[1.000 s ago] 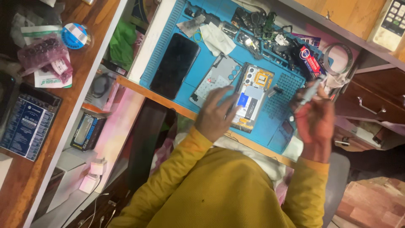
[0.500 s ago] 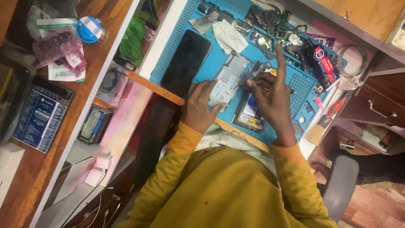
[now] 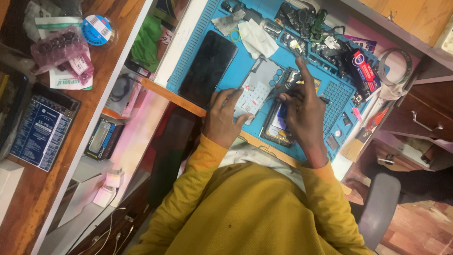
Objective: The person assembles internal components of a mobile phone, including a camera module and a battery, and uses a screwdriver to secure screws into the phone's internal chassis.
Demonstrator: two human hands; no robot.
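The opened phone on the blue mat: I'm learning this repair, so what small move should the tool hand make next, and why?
Probably lower the tool tip onto the opened phone. The right hand holds a thin tool just above it, while the left hand presses the grey panel flat on the blue mat alongside. Which part it targets is too small to tell.

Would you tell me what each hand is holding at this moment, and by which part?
The right hand pinches a slim dark tool near its rear end, tip over the opened phone. The left hand only presses fingers on the grey panel.
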